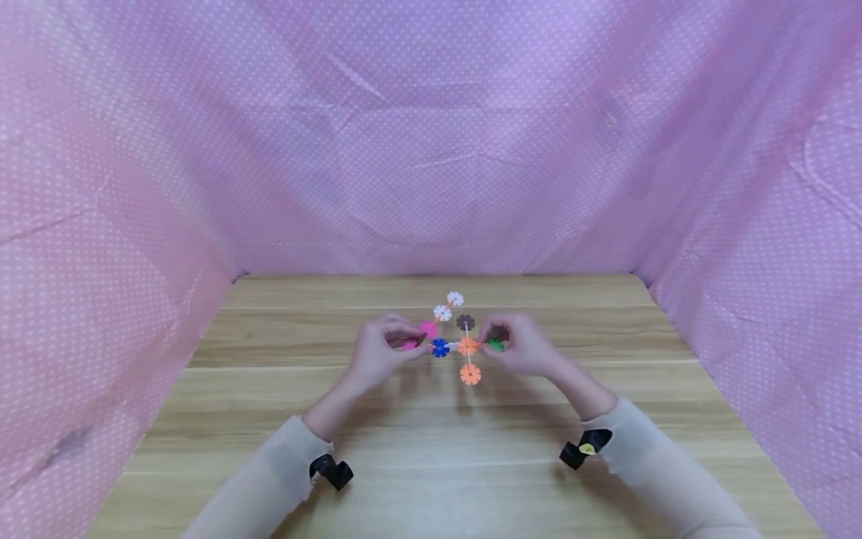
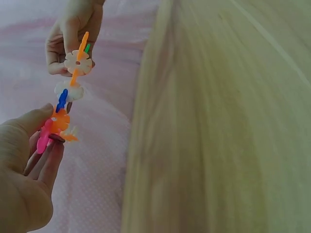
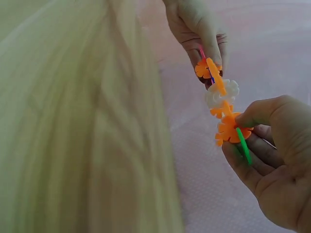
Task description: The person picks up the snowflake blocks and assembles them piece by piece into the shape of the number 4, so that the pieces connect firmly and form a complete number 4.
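Note:
Both hands hold up one chain of interlocking snowflake discs above the table. My left hand [image 1: 380, 350] pinches its left end, by a pink disc [image 2: 44, 137] and an orange disc [image 2: 61, 121]. My right hand [image 1: 521, 346] pinches the right end at an orange disc [image 3: 233, 129], with a green disc [image 3: 243, 145] beside the fingers. Between the hands sit a blue disc [image 1: 440, 347] and another orange one [image 1: 468, 346]. A dark disc [image 1: 465, 323] and a lower orange disc [image 1: 470, 374] branch off. White discs [image 1: 441, 313] lead up and away from the left end.
A wood-grain table [image 1: 431, 464] spreads beneath the hands. Pink dotted cloth [image 1: 431, 150] hangs behind it and on both sides. Each sleeved wrist wears a black camera, one on the left [image 1: 331, 472] and one on the right [image 1: 584, 449].

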Motion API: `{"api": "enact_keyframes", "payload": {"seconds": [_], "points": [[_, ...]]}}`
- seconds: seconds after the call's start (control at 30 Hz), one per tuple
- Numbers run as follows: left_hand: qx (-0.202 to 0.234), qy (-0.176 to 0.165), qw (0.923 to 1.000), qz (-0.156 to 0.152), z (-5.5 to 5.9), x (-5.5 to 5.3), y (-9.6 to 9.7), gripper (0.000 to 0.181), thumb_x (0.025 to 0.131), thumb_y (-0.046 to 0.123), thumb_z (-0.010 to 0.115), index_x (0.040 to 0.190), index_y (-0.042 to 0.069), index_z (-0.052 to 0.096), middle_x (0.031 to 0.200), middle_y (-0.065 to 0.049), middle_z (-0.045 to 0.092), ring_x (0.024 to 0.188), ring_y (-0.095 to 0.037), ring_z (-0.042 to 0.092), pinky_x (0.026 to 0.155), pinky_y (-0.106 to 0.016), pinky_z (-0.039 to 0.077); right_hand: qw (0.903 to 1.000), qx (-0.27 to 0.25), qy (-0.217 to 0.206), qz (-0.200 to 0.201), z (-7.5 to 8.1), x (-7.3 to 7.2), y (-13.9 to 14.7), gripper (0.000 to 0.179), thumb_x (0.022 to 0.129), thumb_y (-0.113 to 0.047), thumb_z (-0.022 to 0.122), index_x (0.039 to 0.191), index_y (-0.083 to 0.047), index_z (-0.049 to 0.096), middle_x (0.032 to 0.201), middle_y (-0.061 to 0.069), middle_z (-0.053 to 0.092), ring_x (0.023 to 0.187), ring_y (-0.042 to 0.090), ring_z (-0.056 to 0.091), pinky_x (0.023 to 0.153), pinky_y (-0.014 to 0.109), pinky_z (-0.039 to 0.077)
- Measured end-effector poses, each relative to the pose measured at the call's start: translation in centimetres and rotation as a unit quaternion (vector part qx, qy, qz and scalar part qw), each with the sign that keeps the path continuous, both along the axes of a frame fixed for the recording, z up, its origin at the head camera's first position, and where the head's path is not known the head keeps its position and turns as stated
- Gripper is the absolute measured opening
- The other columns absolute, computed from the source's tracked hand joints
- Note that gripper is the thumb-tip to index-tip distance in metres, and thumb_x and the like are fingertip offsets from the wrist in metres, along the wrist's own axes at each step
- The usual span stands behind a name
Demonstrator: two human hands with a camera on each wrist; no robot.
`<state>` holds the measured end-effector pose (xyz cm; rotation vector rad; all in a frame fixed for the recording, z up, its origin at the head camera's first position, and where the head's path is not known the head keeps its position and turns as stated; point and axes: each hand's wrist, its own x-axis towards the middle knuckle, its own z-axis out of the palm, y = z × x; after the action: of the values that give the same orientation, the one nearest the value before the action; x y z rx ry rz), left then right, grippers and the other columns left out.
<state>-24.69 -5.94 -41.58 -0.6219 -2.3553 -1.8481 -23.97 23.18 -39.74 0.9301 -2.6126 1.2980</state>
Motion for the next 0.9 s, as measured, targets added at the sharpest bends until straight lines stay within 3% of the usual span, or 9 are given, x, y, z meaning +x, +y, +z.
{"api": "enact_keyframes", "payload": {"seconds": [0.2,0.4,0.6,0.9], "points": [[-0.059,-0.004,0.9971,0.048,-2.1,-0.6,0.3,0.023,0.076,0.004,0.094,0.097,0.002,0.083,0.106,-0.014,0.077,0.095,-0.025,0.077,0.08,-0.021,0.068,0.9983,0.02,-0.055,-0.005,-2.9,-1.0,-0.5,0.014,0.09,0.004,0.075,0.091,-0.008,0.07,0.093,0.006,0.077,0.083,0.01,0.07,0.075,0.024,0.066],[-0.087,-0.027,0.9927,0.079,-3.5,-1.0,0.3,0.027,0.078,-0.005,0.089,0.103,0.0,0.081,0.117,-0.017,0.074,0.107,-0.032,0.075,0.089,-0.022,0.066,0.9965,0.047,-0.059,-0.037,-4.6,-1.7,-1.3,0.01,0.094,-0.002,0.074,0.096,-0.011,0.071,0.096,0.001,0.076,0.088,0.011,0.07,0.08,0.021,0.064],[-0.1,-0.064,0.9893,0.085,-4.4,-1.2,0.2,0.029,0.079,-0.002,0.089,0.107,0.004,0.08,0.12,-0.016,0.074,0.106,-0.03,0.076,0.09,-0.025,0.067,0.9945,0.082,-0.046,-0.046,-5.3,-2.1,-1.7,0.005,0.096,-0.006,0.074,0.098,-0.01,0.072,0.098,-0.001,0.076,0.094,0.013,0.071,0.088,0.027,0.065],[-0.152,-0.051,0.9846,0.069,-4.4,-1.4,0.0,0.028,0.081,0.007,0.091,0.107,0.007,0.081,0.113,-0.013,0.081,0.102,-0.029,0.079,0.094,-0.037,0.068,0.9928,0.1,-0.034,-0.058,-5.7,-2.1,-1.9,0.011,0.096,-0.004,0.073,0.1,-0.015,0.071,0.098,-0.002,0.076,0.092,0.01,0.07,0.088,0.027,0.065]]}}
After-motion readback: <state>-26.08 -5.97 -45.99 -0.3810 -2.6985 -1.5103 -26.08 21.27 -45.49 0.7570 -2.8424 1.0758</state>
